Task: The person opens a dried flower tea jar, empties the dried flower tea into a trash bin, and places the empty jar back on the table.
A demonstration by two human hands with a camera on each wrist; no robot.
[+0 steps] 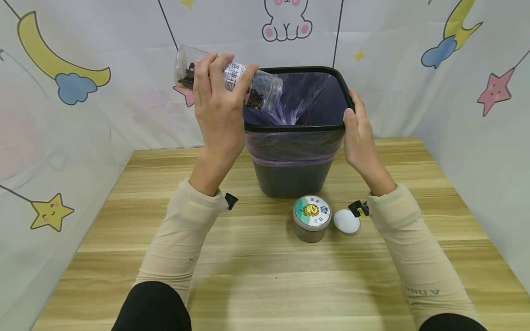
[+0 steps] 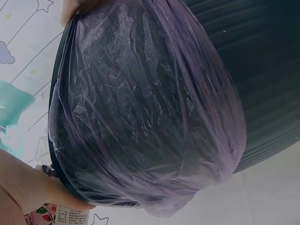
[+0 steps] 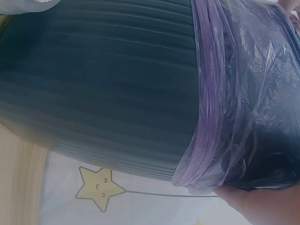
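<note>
One clr plastic jar (image 1: 265, 86), tilted; wht label (image 1: 233, 75), dk bits (image 1: 255, 98) in.

I've got bright, diffuse light on my head view, soft shadows falling across the table (image 1: 265, 285), glints on the clear jar (image 1: 272, 92); both wrist views reach me dimmer and hazier, pale sheen streaking the purple liner (image 2: 126, 70)

jar label (image 1: 234, 76): likely 洛神花; canister lid (image 1: 312, 212): characters too small; right sleeve (image 1: 416, 257): lettering unclear
</note>
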